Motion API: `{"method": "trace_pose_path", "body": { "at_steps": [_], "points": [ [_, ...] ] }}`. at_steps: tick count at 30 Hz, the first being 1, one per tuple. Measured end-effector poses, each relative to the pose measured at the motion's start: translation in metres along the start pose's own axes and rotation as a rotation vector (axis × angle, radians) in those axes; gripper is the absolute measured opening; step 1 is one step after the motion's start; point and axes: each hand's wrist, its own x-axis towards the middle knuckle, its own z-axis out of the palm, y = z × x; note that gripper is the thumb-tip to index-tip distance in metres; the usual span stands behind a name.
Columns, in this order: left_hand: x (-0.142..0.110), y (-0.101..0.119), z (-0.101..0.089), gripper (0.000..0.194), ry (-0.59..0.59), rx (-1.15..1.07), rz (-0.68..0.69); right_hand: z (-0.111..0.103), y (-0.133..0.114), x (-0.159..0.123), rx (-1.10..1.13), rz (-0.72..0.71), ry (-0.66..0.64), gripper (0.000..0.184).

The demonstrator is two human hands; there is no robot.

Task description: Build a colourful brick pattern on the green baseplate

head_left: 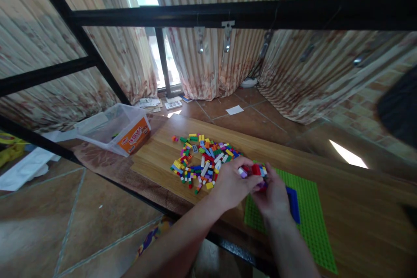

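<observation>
our L hand (230,186) & R hand (275,193) together, fingers of both grasping a multicol. brick cluster (259,170), nr far-L corner of green baseplate (313,221), blue plate (295,205) on it, loose bricks (203,160) piled L on wood worktop (365,213), clear bin (134,135) w/ orange label beyond

Bricks (205,167) left, room right of baseplate (312,208)

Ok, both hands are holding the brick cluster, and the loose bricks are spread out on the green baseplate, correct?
Not quite: the head view shows the loose bricks spread on the wooden tabletop, to the left of the green baseplate. The left hand and right hand are indeed holding the brick cluster.
</observation>
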Motion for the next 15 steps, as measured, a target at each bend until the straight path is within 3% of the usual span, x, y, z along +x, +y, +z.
{"method": "trace_pose_path", "body": {
  "at_steps": [4, 9, 15],
  "points": [
    [0.005, 0.004, -0.011, 0.014, 0.024, 0.017, 0.041, 0.011, -0.003, -0.013, -0.024, 0.144, 0.006, 0.036],
    [0.008, 0.002, -0.016, 0.019, 0.008, 0.088, 0.059, 0.018, -0.002, -0.021, -0.167, -0.013, -0.020, 0.043],
    [0.010, -0.005, -0.010, 0.025, 0.015, 0.131, -0.023, 0.017, 0.004, -0.020, -0.258, -0.152, 0.060, 0.040]
  ]
}}
